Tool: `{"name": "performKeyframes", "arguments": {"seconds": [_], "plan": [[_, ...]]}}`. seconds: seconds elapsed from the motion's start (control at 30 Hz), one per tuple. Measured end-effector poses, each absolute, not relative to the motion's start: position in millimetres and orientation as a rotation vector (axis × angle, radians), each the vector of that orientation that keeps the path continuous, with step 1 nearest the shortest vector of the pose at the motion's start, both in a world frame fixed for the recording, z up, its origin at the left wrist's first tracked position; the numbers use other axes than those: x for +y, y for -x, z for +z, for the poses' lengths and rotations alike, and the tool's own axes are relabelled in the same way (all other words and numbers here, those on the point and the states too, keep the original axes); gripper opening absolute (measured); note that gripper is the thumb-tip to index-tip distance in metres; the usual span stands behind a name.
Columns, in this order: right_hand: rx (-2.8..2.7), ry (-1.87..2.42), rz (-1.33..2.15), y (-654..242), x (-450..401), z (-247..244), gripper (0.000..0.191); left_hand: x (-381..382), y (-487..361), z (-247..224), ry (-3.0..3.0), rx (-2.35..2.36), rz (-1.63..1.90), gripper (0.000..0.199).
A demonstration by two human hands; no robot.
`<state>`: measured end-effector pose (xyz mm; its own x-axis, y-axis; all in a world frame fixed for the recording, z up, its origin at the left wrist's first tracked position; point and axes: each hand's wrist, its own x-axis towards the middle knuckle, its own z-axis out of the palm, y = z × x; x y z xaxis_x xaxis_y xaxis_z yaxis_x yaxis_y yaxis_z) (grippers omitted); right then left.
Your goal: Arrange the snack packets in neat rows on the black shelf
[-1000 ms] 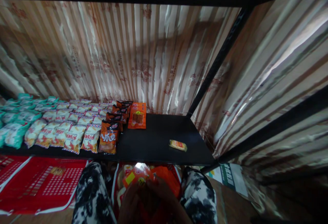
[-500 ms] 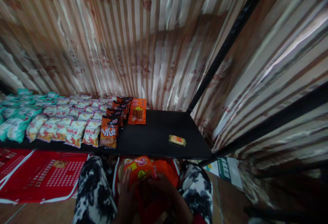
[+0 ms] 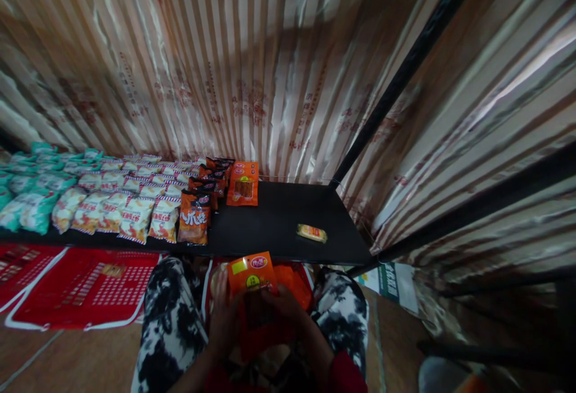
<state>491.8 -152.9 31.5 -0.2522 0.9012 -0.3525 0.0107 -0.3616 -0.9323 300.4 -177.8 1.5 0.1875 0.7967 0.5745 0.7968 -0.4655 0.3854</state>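
Observation:
Between my two hands, over my lap, is an orange snack packet (image 3: 254,270) with a yellow label, its top edge tilted up. My left hand (image 3: 224,312) grips its left side, and my right hand (image 3: 284,304) is closed on its right side. Behind it, more orange packets (image 3: 294,282) lie in a red basket (image 3: 207,285) between my knees. A matching orange packet (image 3: 243,184) leans upright on the black shelf (image 3: 274,219), beside a row of dark brown-orange packets (image 3: 194,218). The lower part of the held packet is in shadow.
White-and-orange snack bags (image 3: 135,216) and teal bags (image 3: 33,207) stand in rows on the left of the shelf. A small yellow packet (image 3: 311,233) lies to the right. Another red basket (image 3: 90,291) sits on the floor. A black post (image 3: 400,81) rises at the shelf's right end.
The held orange packet has been raised and turned more upright, its front now plainer to see. My view has tipped downward slightly, so the upper shelf edge has left the picture.

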Motion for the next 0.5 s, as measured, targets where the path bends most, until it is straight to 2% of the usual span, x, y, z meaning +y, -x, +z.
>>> {"name": "performKeyframes", "arguments": {"seconds": [0.27, 0.4, 0.5], "plan": [[-1.026, 1.324, 1.669, -489, -150, 42, 0.048, -163, -301, 8, 2.487, -1.659, -1.164, 0.053], [-1.038, 1.355, 1.632, -491, -146, 40, 0.046, -154, -300, 12, 2.713, -1.730, -1.091, 0.055], [-1.103, 1.396, 1.589, -493, -144, 37, 0.046, -145, -301, 18, 2.857, -1.818, -1.170, 0.053]]}}
